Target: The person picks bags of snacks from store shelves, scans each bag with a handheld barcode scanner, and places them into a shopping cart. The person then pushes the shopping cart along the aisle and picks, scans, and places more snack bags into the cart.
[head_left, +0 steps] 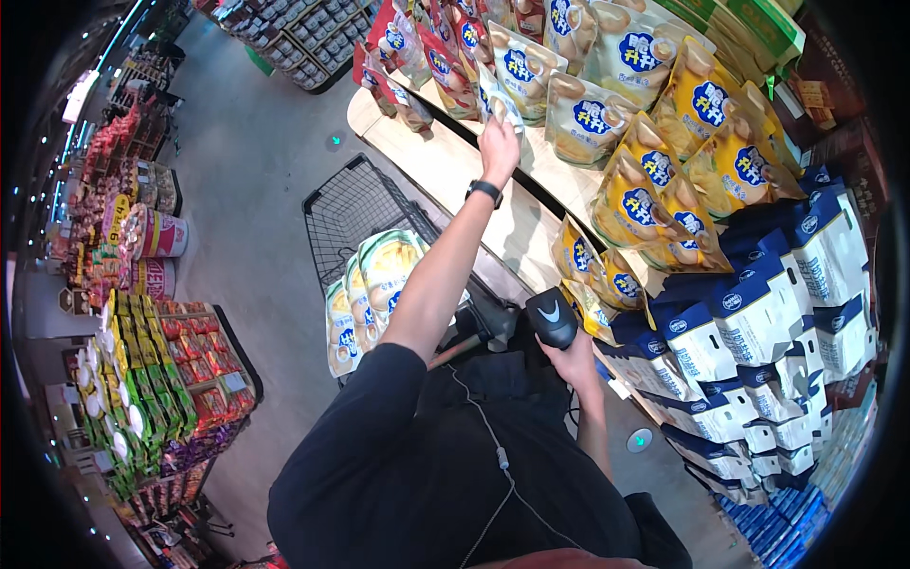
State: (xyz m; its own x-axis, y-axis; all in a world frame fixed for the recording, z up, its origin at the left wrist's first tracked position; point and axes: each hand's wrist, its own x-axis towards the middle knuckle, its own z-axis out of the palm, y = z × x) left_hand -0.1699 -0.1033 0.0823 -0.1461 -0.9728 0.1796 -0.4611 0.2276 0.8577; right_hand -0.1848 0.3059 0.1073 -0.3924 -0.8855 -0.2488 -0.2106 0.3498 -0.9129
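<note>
My left hand [500, 147], below a dark wristband, reaches out over the shelf. Its fingers are closed on a small white snack bag [493, 95], which stands tilted at the front of the display. Red snack bags [441, 76] stand to its left, and a larger cream-coloured bag [519, 66] is right behind it. Close to my body, my right hand [572, 360] grips a black handheld scanner [553, 318]. Yellow snack bags [592, 308] lie just beyond the scanner. Most of the fingers under the scanner are hidden.
A black wire shopping cart [355, 204] stands left of the shelf [417, 152], with several pale snack bags [384, 266] at its near end. White and blue packages [749, 332] are stacked on the right. Another product display [171, 379] stands across the grey floor [256, 190].
</note>
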